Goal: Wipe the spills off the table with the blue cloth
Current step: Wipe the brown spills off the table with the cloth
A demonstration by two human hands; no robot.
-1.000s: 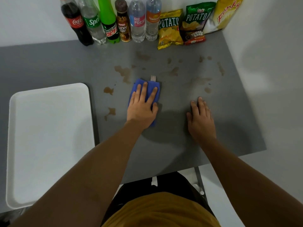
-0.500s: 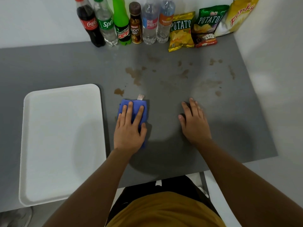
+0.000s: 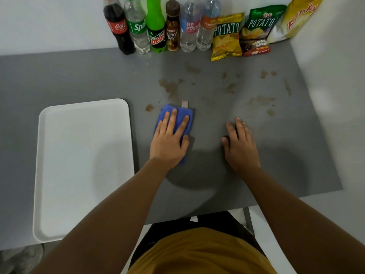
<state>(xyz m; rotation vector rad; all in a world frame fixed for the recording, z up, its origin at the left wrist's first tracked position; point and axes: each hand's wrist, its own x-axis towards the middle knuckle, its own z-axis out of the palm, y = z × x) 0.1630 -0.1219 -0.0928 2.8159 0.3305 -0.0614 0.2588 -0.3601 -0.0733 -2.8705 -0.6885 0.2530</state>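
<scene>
The blue cloth (image 3: 180,112) lies folded on the grey table (image 3: 79,76), a small white tag sticking out of its far edge. My left hand (image 3: 167,143) presses flat on it with fingers spread. A small brown spot (image 3: 149,107) sits just left of the cloth. A larger brown spill (image 3: 169,87) lies just beyond it. More faint brown stains (image 3: 260,99) spread over the far right part of the table. My right hand (image 3: 241,147) rests flat on the bare table to the right, holding nothing.
A white tray (image 3: 83,165) lies at the left, close to the cloth. Several drink bottles (image 3: 158,26) and snack bags (image 3: 227,36) line the back wall. A white wall (image 3: 335,95) borders the table's right side. The front edge (image 3: 197,214) is near my body.
My left hand slid the cloth left and toward me, then a little away again. The brown spot nearest the tray's right edge no longer shows. My right hand stayed flat.
</scene>
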